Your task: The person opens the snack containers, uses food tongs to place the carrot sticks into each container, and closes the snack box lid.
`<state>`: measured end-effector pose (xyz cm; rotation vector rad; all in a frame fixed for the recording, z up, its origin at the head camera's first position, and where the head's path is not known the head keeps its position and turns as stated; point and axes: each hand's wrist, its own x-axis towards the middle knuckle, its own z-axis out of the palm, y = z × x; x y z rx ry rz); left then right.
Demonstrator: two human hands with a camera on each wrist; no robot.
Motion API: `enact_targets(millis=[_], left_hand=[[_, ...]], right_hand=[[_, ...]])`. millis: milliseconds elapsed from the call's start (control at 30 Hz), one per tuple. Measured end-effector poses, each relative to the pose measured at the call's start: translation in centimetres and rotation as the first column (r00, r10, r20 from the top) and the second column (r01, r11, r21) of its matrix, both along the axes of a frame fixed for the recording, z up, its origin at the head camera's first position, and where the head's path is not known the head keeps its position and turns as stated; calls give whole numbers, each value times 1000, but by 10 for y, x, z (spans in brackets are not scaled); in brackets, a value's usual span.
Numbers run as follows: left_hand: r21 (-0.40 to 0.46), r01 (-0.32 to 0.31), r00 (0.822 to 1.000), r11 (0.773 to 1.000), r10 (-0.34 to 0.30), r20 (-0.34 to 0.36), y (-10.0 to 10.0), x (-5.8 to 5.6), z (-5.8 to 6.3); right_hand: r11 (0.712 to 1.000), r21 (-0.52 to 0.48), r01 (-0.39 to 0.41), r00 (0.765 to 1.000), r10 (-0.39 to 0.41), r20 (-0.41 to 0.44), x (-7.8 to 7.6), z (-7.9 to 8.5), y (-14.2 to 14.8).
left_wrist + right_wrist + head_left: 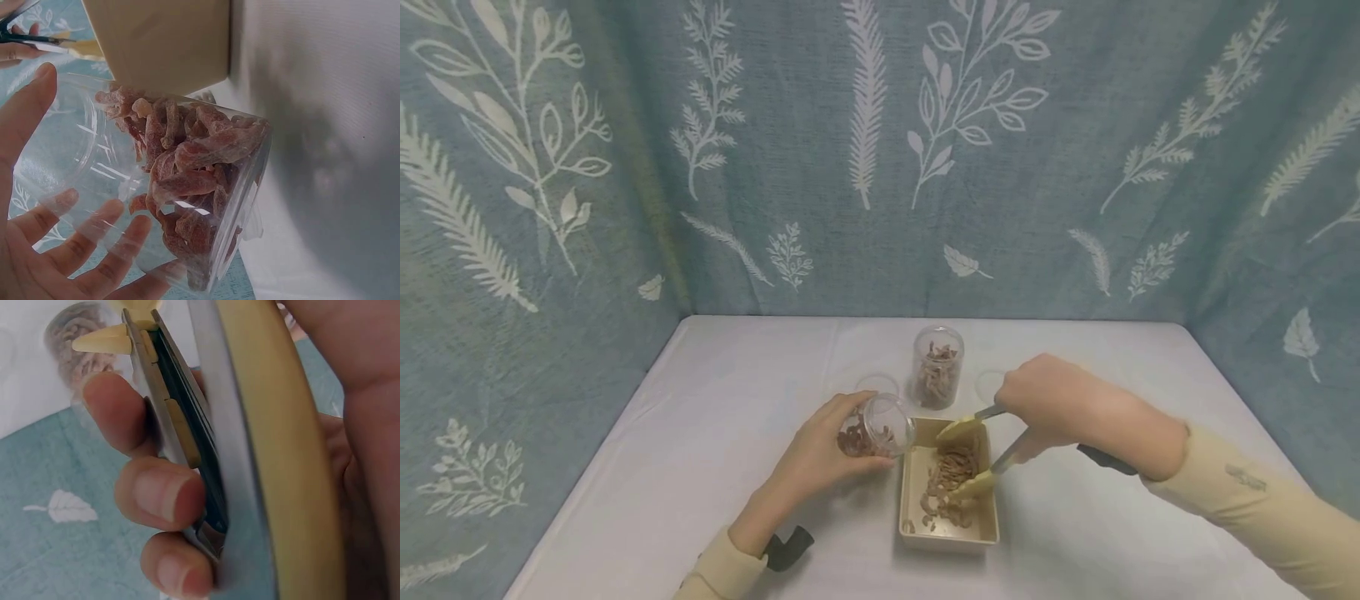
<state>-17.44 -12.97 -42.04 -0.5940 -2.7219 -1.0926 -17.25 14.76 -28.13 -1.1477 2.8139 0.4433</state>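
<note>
My left hand (pixel 823 450) grips a clear plastic jar (pixel 187 156), tipped with its mouth toward a cream rectangular box (pixel 951 542). Reddish-brown dried strips (pixel 206 181) lie inside the jar, heaped toward its base. In the right wrist view, the fingers of my right hand (pixel 1048 404) curl round metal tongs (pixel 250 450) with yellow tips. Those tips are spread apart inside the box in the head view, on either side of a pile of brown strips (pixel 953 468). The palm hides the rear of the tongs in the head view.
Another clear jar (pixel 937 371), holding similar strips, stands upright just behind the box. Round clear lids lie on the white tabletop, one lid (pixel 877 382) left of that jar and another lid (pixel 991 385) to its right. A blue leaf-patterned curtain (pixel 805 167) surrounds the table.
</note>
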Motion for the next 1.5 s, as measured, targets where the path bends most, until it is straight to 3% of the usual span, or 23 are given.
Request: enact_targets(millis=[233, 367, 467, 533, 600, 700, 800, 967, 1200, 1500], left_hand=[[6, 10, 1000, 1000, -10, -7, -1, 1, 0], [0, 9, 1000, 1000, -9, -12, -2, 1, 0], [-7, 8, 1000, 1000, -8, -8, -2, 1, 0], [-7, 6, 1000, 1000, -6, -4, -3, 2, 1], [-9, 0, 1000, 1000, 0, -2, -3, 2, 1], [-8, -11, 1000, 1000, 11, -3, -3, 3, 2], [-5, -9, 1000, 1000, 9, -1, -4, 3, 3], [1, 5, 1000, 1000, -5, 10, -3, 1, 1], [5, 22, 1000, 1000, -22, -5, -5, -1, -1], [21, 27, 1000, 999, -27, -8, -7, -3, -1]], right_hand=[[1000, 18, -21, 999, 21, -47, 4, -6, -15], [999, 40, -14, 999, 15, -33, 5, -2, -19], [993, 115, -24, 998, 30, -47, 3, 1, -21], [980, 183, -75, 991, 93, -93, 0, 1, -21], [957, 239, -162, 964, 205, -169, -5, -1, -21], [909, 298, -291, 874, 379, -303, -14, -5, -18], [876, 325, -357, 803, 465, -373, -22, -9, -14], [869, 332, -366, 796, 478, -373, -30, -9, -14], [836, 372, -403, 726, 539, -427, -29, 3, -25], [800, 380, -464, 667, 598, -445, -36, -2, -30]])
